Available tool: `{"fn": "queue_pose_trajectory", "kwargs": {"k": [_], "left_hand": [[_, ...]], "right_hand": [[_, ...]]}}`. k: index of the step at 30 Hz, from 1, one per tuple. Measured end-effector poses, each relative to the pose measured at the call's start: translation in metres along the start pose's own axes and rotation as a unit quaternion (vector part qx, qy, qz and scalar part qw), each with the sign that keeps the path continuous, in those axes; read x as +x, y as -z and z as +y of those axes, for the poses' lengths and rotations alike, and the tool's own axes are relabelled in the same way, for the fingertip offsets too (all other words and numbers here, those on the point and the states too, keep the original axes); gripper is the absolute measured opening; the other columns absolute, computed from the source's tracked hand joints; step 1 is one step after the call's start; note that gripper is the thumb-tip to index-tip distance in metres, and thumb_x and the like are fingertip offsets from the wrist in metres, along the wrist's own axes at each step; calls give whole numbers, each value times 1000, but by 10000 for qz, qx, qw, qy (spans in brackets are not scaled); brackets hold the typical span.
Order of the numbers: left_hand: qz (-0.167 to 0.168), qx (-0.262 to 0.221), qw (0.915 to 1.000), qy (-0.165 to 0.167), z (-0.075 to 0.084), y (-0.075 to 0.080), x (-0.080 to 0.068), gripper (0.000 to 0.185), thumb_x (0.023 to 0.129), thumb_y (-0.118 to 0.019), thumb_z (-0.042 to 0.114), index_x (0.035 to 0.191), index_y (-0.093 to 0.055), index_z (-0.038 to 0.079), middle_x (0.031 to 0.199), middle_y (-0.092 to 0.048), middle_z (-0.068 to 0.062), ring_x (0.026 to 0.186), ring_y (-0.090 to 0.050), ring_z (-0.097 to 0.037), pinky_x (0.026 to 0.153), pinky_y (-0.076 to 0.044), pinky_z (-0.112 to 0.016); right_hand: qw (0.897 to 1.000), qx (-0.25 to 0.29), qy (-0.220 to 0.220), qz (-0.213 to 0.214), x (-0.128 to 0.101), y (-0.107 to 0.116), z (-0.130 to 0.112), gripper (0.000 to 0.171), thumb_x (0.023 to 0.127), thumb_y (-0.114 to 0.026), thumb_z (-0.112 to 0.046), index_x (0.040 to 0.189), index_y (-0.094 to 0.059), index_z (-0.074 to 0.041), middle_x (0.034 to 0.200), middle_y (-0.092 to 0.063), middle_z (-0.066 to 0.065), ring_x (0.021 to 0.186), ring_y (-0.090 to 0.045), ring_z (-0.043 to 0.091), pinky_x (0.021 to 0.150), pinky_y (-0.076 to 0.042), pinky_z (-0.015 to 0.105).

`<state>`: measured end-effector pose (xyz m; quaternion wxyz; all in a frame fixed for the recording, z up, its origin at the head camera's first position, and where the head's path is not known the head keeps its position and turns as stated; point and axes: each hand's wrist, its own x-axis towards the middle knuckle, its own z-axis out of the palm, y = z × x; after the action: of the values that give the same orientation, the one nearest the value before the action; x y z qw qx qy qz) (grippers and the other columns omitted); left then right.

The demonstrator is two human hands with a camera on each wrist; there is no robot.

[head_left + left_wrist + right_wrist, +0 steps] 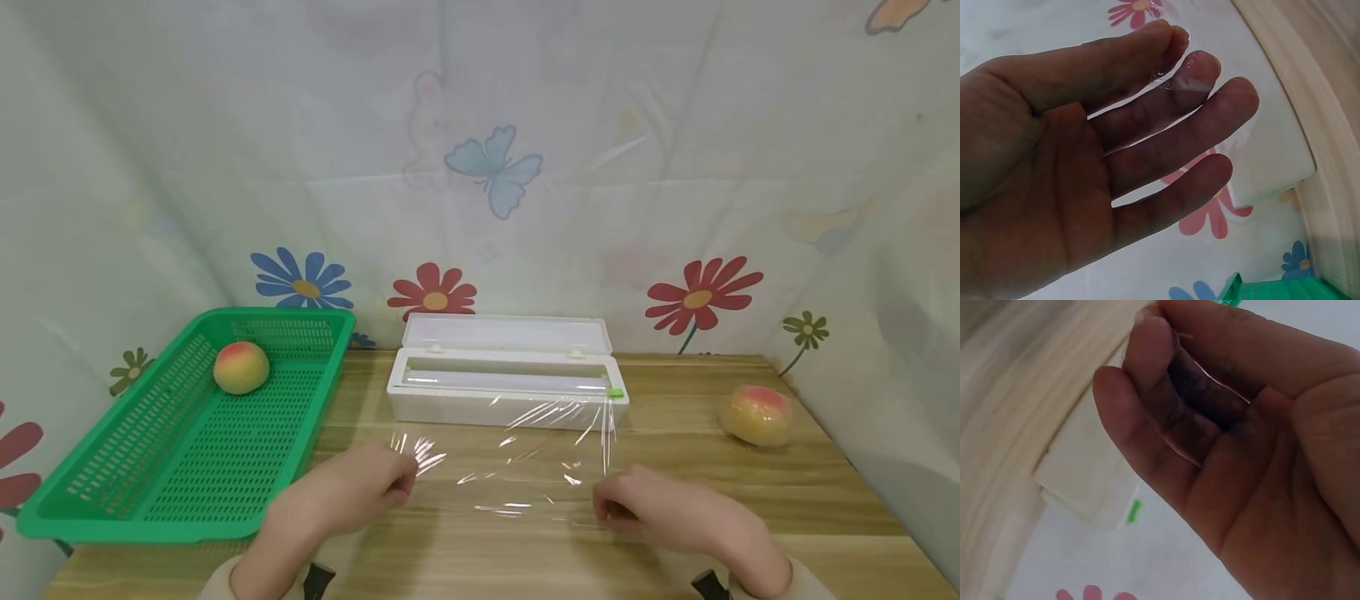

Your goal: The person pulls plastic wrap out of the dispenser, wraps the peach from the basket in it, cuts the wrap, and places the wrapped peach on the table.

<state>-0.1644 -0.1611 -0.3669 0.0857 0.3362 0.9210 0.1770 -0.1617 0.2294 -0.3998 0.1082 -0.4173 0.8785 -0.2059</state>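
Before the box (414, 407), left hand (360, 483) and right hand (663, 508) pinch, fingertips closed, the pulled-out but uncut-looking film (517, 479); right peach (757, 415) looks wrapped, left peach (242, 367) bare.

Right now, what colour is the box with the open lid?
The box is white; the head view shows it best.

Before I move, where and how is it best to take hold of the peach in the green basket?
Probably the round middle of the peach, from above and slightly from the right: it sits near the far left corner of the green basket, with open space to its right.
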Motion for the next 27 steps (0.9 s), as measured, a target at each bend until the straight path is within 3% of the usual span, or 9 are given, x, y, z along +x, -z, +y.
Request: {"fn": "queue_pose_trajectory", "kwargs": {"k": [7,13,19,27], "left_hand": [[33,256,9996,-151,-5,-11,6,32,88,-72,2,68,-53,19,66,-44,13,62,-41,-5,56,-38,-25],[-159,335,9993,17,-8,-19,12,30,86,-75,3,69,-56,19,66,-48,12,62,-44,-6,58,-41,-26],[-138,354,9993,46,-12,-26,16,31,81,-75,-2,65,-57,18,63,-48,12,60,-43,-6,56,-41,-26],[-143,391,9990,162,-12,-32,19,28,70,-77,-4,61,-61,18,62,-50,12,59,-44,-6,56,-43,-26]], "right_hand": [[9992,211,-269,-198,3,-11,8,24,89,-74,-1,81,-61,-20,75,-51,-18,67,-47,-2,61,-44,21],[9985,346,-273,-310,4,-17,17,24,89,-74,1,82,-61,-18,75,-52,-16,66,-46,-3,58,-44,21],[9958,525,-617,-420,3,-15,12,23,91,-74,-6,80,-61,-20,72,-51,-17,64,-45,-3,58,-43,20],[9989,210,-334,-251,2,-13,9,30,94,-70,-7,71,-56,-19,67,-38,-20,59,-35,-5,54,-35,18]]}}
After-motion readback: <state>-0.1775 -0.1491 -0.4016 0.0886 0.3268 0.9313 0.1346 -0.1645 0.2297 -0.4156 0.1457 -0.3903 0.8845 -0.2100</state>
